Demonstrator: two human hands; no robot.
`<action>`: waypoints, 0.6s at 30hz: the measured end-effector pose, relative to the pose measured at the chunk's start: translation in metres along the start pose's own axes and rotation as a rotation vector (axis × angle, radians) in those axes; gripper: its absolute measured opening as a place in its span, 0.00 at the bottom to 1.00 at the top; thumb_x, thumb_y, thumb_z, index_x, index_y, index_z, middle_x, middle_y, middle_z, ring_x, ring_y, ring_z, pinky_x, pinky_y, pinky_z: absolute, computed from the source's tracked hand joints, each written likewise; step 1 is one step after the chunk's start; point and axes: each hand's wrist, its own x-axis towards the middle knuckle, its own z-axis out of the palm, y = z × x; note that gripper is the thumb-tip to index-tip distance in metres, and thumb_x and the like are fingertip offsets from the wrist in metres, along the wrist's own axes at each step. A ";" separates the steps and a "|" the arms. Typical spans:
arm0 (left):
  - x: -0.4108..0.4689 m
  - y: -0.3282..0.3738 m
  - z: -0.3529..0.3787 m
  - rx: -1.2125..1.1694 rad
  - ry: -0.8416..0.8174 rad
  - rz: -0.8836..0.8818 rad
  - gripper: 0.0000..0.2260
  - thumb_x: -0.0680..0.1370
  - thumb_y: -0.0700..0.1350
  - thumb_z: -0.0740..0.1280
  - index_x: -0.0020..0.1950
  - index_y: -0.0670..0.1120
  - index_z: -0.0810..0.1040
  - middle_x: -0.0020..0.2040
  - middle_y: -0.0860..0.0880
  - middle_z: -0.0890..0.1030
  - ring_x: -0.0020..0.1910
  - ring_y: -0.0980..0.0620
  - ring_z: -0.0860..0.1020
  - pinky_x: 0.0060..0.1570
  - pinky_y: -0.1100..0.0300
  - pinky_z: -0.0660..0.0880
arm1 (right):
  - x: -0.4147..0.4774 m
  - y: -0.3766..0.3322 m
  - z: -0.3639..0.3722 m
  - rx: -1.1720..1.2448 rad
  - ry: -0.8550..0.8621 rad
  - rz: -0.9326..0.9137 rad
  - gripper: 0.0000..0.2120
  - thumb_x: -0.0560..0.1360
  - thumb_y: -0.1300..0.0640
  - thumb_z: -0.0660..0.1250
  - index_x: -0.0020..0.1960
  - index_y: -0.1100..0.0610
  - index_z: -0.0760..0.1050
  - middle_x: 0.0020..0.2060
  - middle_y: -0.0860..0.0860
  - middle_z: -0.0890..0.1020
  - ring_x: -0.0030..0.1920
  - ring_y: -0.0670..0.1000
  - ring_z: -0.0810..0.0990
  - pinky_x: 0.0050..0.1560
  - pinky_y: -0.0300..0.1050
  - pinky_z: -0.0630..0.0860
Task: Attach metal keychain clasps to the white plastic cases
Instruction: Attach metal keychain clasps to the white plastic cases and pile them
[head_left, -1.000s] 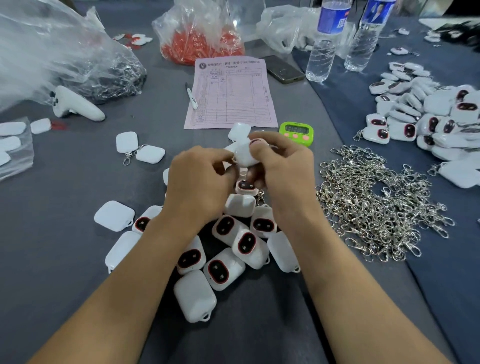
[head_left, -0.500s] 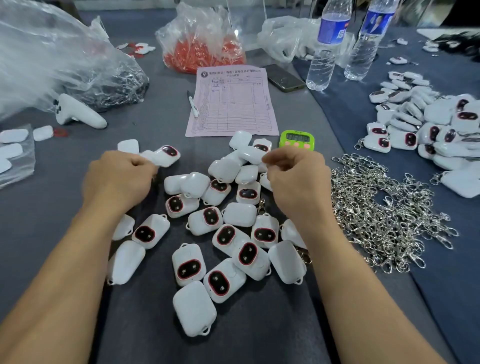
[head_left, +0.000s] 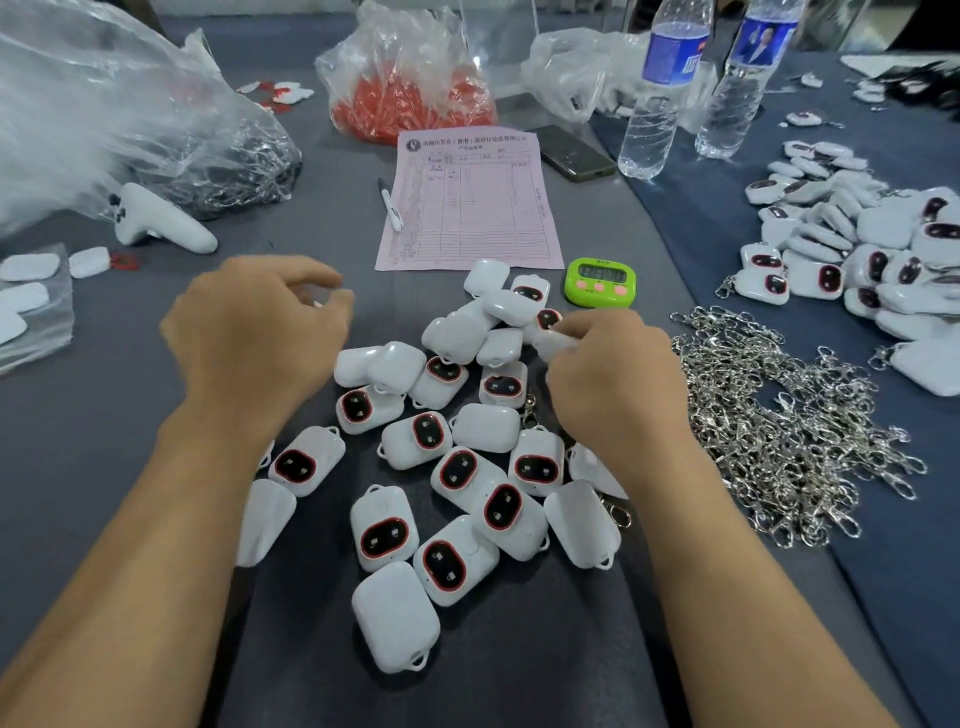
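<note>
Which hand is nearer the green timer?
Right. The right hand, pinching a white case, is just this side of the green timer; the left hand is far to its left.

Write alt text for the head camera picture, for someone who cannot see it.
A person's right hand pinches one white case beside a pile of white cases on a grey table, while the left hand hovers with curled fingers. A heap of metal clasps lies right of the pile.
</note>
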 end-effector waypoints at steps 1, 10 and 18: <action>-0.007 0.011 0.003 -0.063 -0.052 0.051 0.08 0.71 0.55 0.69 0.47 0.60 0.85 0.38 0.58 0.84 0.42 0.51 0.81 0.47 0.54 0.78 | 0.004 0.002 -0.002 0.068 0.018 0.027 0.11 0.74 0.55 0.65 0.53 0.48 0.84 0.40 0.53 0.82 0.43 0.60 0.76 0.42 0.48 0.73; -0.075 0.061 0.050 -0.142 -0.418 0.533 0.06 0.77 0.49 0.70 0.50 0.56 0.87 0.49 0.55 0.78 0.53 0.52 0.73 0.48 0.50 0.75 | 0.011 0.005 -0.006 0.432 0.063 0.116 0.06 0.69 0.53 0.67 0.43 0.52 0.82 0.37 0.51 0.85 0.42 0.58 0.85 0.48 0.58 0.82; -0.073 0.066 0.049 0.083 -0.383 0.672 0.05 0.78 0.48 0.70 0.48 0.53 0.86 0.44 0.53 0.76 0.48 0.50 0.72 0.38 0.55 0.64 | 0.010 0.007 0.004 0.407 0.060 0.037 0.04 0.72 0.53 0.67 0.41 0.50 0.81 0.31 0.47 0.83 0.35 0.50 0.78 0.36 0.44 0.72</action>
